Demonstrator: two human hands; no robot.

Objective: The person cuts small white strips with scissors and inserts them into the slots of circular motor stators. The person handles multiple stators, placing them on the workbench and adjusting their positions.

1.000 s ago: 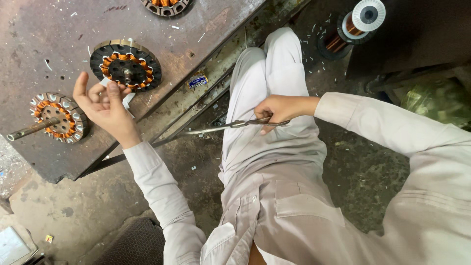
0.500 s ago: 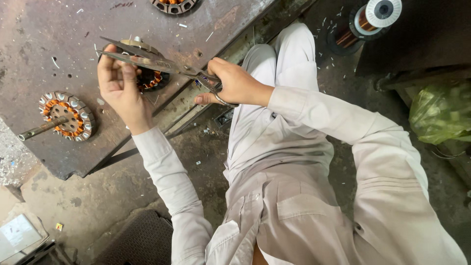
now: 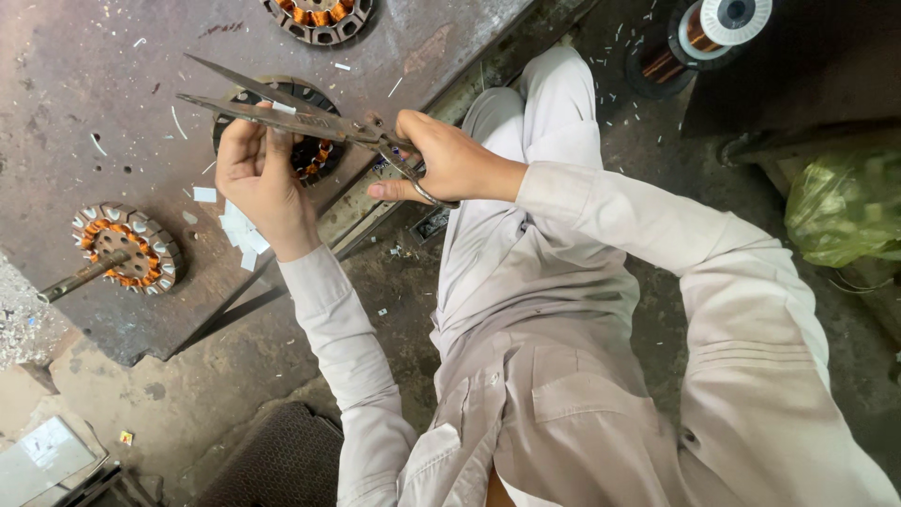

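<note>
At the lower left corner a flat pale grey card or packet with a light label lies on the floor. At the right edge sits a crumpled green translucent plastic bag. At the top right stands a spool of copper wire with a white flange.

The rusty brown steel plate worktop is stained and strewn with small white paper scraps. The surrounding concrete floor is dirty and littered with chips. On the worktop lie a round stator with copper windings and a shaft at left, a second stator at the top edge, and a dark round stator beneath the hands.

The long dark metal scissors are held above the worktop, over the dark stator. Their long axis runs almost level across the view, handles at right, tips pointing left and slightly up. The blades stand apart.

The right hand has its grip clamped on the scissor handles. The left hand is raised, palm to the camera, its grip pinched together on a small white strip at the blades. The person sits in pale grey-white clothing.
</note>
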